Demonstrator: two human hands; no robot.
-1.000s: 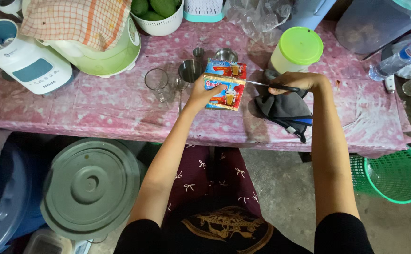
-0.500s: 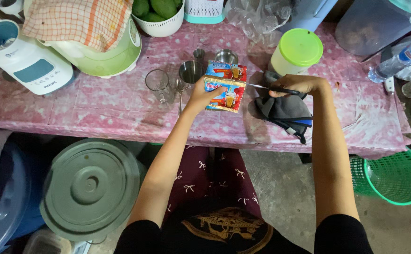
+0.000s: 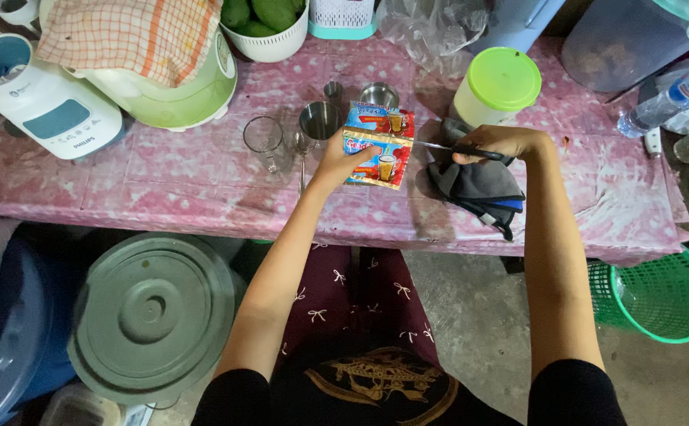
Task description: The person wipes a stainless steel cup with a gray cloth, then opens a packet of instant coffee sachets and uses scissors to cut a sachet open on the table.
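Observation:
My left hand (image 3: 343,162) pinches a strip of two joined drink-mix sachets (image 3: 379,145), red and blue with a picture of a glass, held over the pink tablecloth (image 3: 187,173). My right hand (image 3: 500,143) grips the black handle of a pair of scissors (image 3: 441,146), whose thin blades point left and meet the sachets' right edge. Under that hand lies a dark grey and blue cloth (image 3: 478,188). Just beyond the sachets stand a clear glass mug (image 3: 264,140), a steel cup (image 3: 319,121), a small steel bowl (image 3: 378,95) and a long spoon (image 3: 302,158).
A white blender base (image 3: 45,106), a green pot under a checked cloth (image 3: 135,35) and a bowl of green fruit (image 3: 270,24) crowd the back left. A lime-lidded jar (image 3: 498,87) stands behind the scissors. Grey bin lid (image 3: 151,315) below left; green basket (image 3: 660,296) below right.
Both hands stay almost still. The sachets and the scissors have shifted only slightly against each other.

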